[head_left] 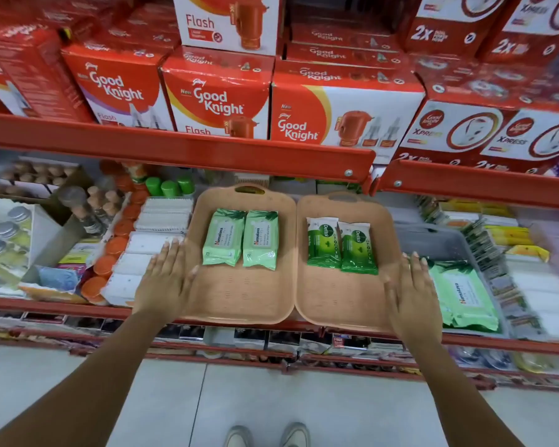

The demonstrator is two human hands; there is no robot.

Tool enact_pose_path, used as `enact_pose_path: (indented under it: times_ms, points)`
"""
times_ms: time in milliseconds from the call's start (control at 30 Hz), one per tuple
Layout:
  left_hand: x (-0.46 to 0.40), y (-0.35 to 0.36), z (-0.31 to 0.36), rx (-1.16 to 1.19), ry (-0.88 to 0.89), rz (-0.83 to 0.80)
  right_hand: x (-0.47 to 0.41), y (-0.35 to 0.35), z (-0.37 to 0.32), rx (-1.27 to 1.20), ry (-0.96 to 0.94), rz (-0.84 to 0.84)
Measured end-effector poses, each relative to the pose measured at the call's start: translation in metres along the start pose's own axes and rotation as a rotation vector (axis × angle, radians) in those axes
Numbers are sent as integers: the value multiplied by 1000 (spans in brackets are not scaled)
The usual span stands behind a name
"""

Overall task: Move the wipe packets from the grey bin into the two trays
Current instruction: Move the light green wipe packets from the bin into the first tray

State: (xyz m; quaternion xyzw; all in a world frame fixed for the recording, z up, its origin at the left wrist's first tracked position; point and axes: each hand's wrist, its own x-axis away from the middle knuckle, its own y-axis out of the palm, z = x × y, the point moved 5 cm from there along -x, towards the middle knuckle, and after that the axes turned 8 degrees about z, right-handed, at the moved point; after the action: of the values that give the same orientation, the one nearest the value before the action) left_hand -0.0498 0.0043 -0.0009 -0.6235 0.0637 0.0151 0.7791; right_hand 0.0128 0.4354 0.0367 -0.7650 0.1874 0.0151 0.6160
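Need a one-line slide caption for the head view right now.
Left hand and right hand flank two tan trays of wipe packets; one remains in the grey bin.

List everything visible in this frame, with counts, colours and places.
trays: 2, tan, side by side on the shelf
Himalaya packets: 2, light green, left tray
Dettol packets: 2, dark green, right tray
grey bin: 1, right of the trays
packet in bin: at least 1, light green
Good Knight boxes: many, red and white, upper shelf
left hand: open, flat at left tray's edge
right hand: open, flat at right tray's edge
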Motion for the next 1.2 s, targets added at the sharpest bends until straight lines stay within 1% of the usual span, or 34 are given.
enact_pose_path:
  times_ms: [100, 200, 333, 467, 667, 800, 967, 1200]
  points:
    - [1, -1, 0, -22, 0, 54, -9, 1, 33, -2, 118, -12]
    - [2, 2, 2, -53, 4, 84, -13, 10, 62, -3, 204, -106]
    - [1, 2, 1, -94, -5, 88, -23, 17, 74, 4, 254, -227]
    - [3, 3, 1, -123, -20, 83, -36, 21, 81, 37, 215, -339]
    - [2, 4, -1, -133, -37, 105, -50, 23, 91, 133, 94, -558]
    - [2, 5, -1, -138, -40, 108, -57, 23, 91, 128, 76, -584]
    - [2, 4, -3, -137, -50, 111, -55, 22, 91, 77, 106, -545]
    - [3, 4, -3, -134, -42, 116, -61, 21, 86, 158, 115, -603]
